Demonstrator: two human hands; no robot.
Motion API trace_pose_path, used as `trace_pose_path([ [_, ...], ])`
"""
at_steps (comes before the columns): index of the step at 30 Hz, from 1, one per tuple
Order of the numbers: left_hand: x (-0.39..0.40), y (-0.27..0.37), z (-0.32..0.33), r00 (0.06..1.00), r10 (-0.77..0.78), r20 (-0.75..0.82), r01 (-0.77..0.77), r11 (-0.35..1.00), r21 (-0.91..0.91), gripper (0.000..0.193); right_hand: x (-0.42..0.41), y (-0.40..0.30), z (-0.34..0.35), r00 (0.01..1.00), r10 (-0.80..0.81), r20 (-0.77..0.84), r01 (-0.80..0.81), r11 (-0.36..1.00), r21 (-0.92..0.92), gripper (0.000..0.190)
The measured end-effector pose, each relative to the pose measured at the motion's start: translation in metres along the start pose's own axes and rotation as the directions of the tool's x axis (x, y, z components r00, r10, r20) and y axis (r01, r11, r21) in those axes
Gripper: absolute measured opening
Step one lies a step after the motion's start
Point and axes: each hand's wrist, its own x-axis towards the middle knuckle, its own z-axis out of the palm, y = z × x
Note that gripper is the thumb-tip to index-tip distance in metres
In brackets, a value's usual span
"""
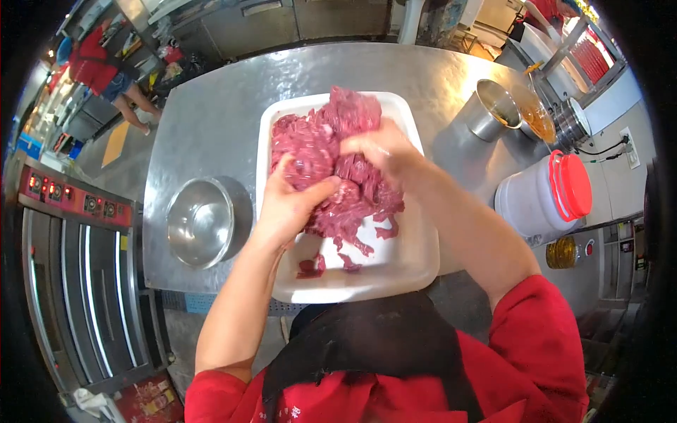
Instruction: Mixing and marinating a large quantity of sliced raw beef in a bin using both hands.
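A white plastic tray [296, 290] stands on the steel table before me, with a heap of sliced raw red meat [304, 143] in its far part. My left hand [291, 203] grips the near left side of the heap, thumb on top and fingers partly hidden by meat. My right hand [383, 150], blurred, is at the right side of the heap, fingers curled over meat; a clump of meat rises just beyond it. Whether it holds that clump is unclear. Loose scraps of meat [312, 266] lie in the near part of the tray.
An empty steel bowl [201, 222] is on the steel table [222, 106] at left. At right stand a steel pot [492, 113], a pan with orange residue [537, 119] and a plastic jar with a red lid [539, 195]. Co-workers in red are at far left and far right.
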Motion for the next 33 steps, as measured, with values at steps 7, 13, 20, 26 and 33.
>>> trace_pose_path([
  [7, -0.038, -0.032, -0.051, 0.994, 0.078, -0.082, 0.005, 0.696, 0.718, 0.025, -0.006, 0.062, 0.057, 0.891, -0.453, -0.019, 0.057, 0.152, -0.987, 0.054],
  [13, -0.059, 0.002, -0.076, 0.94, 0.127, -0.316, 0.024, 0.9, 0.436, 0.018, -0.004, 0.115, 0.104, 0.79, -0.439, 0.429, 0.532, 0.14, -0.835, 0.016],
  [20, -0.033, -0.039, -0.073, 0.949, 0.034, -0.314, 0.066, 0.951, 0.301, 0.024, -0.059, 0.177, 0.077, 0.581, 0.251, 0.774, 0.591, 0.524, -0.614, 0.029],
  [26, -0.006, -0.112, -0.052, 0.945, 0.068, -0.319, 0.09, 0.885, 0.457, 0.081, -0.105, 0.125, -0.025, 0.757, 0.228, 0.612, 0.507, 0.384, -0.771, 0.046],
  [33, 0.024, -0.116, -0.031, 0.828, -0.331, -0.453, 0.347, 0.936, -0.05, 0.091, -0.062, 0.094, -0.004, 0.898, 0.334, -0.285, -0.361, 0.931, -0.045, 0.072],
])
